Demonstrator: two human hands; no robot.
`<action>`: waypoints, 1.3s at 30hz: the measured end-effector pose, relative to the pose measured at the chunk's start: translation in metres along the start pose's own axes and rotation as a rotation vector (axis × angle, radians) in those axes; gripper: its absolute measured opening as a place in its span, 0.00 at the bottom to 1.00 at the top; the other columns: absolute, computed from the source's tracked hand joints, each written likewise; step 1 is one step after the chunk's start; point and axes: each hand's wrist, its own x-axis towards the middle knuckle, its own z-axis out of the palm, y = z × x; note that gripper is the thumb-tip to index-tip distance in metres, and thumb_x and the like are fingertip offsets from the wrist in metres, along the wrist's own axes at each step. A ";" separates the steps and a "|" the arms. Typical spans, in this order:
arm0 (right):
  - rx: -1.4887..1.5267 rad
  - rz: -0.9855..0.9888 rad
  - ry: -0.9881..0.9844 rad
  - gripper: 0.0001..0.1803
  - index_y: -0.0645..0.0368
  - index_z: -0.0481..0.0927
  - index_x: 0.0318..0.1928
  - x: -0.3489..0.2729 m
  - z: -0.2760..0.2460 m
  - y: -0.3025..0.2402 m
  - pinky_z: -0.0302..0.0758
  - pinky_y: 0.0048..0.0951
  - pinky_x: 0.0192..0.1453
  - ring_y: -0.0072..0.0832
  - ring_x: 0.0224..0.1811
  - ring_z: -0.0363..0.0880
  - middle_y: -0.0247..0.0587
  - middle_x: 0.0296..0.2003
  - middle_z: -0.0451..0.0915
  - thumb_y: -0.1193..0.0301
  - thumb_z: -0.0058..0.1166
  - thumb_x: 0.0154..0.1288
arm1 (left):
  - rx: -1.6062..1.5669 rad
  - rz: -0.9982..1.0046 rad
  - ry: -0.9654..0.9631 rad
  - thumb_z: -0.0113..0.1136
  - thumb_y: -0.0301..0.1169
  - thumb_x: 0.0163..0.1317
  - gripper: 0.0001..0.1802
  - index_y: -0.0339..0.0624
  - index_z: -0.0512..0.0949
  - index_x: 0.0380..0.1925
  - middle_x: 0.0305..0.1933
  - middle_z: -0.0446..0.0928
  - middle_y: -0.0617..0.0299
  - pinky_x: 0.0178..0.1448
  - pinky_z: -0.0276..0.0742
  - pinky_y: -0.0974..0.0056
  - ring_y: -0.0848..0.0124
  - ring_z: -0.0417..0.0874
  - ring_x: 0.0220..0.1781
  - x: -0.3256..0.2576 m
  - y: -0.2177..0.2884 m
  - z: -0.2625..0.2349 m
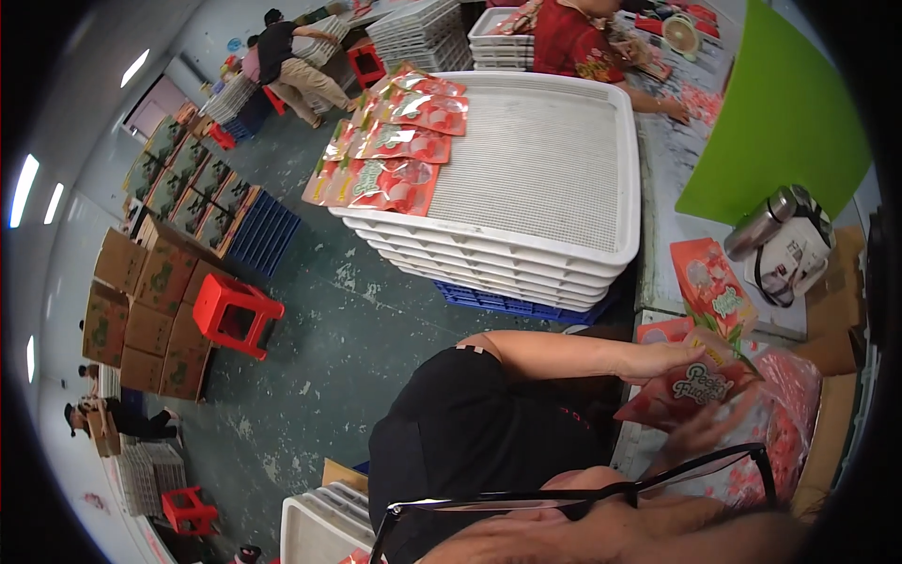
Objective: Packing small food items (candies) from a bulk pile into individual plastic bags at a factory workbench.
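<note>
My left hand [658, 359] and, seemingly, my blurred right hand [700, 428] grip a red pouch [691, 390] at the grey table [669, 202], beside stacked white trays [526, 254] on green concrete floor [329, 348].

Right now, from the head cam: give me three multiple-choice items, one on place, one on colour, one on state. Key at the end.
1. Where do the laid-out pouches sit on the top tray?
A. along its left edge
B. in its middle
C. under the stack

2. What colour is the stool on the floor left of the tray stack?
A. blue
B. red
C. green

3. What are the hands doing?
A. resting empty
B. lifting a tray
C. holding a red pouch

Key: 1 A, the pouches line the left edge and the mesh beside them is bare. 2 B, the stool is plainly red. 3 C, the left hand and right hand both hold the red pouch.
</note>
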 end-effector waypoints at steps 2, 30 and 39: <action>0.334 0.537 0.286 0.27 0.68 0.60 0.70 0.008 -0.013 0.007 0.68 0.37 0.69 0.41 0.68 0.67 0.55 0.68 0.63 0.65 0.43 0.78 | 0.120 0.057 0.038 0.40 0.54 0.76 0.33 0.39 0.65 0.68 0.67 0.70 0.56 0.70 0.67 0.62 0.69 0.71 0.66 -0.003 0.010 -0.002; 0.679 0.513 -0.187 0.23 0.63 0.69 0.65 0.060 0.024 0.001 0.76 0.25 0.45 0.25 0.39 0.80 0.43 0.51 0.79 0.63 0.40 0.79 | 0.963 1.025 1.317 0.46 0.50 0.75 0.29 0.34 0.73 0.58 0.52 0.79 0.57 0.57 0.75 0.62 0.68 0.79 0.49 -0.200 0.200 -0.052; 0.184 0.607 0.170 0.14 0.70 0.81 0.47 -0.056 -0.112 0.197 0.81 0.28 0.30 0.30 0.28 0.82 0.46 0.33 0.84 0.70 0.53 0.71 | 1.910 0.731 2.883 0.65 0.28 0.53 0.31 0.35 0.72 0.59 0.67 0.64 0.36 0.66 0.65 0.43 0.43 0.64 0.71 -0.374 0.231 -0.125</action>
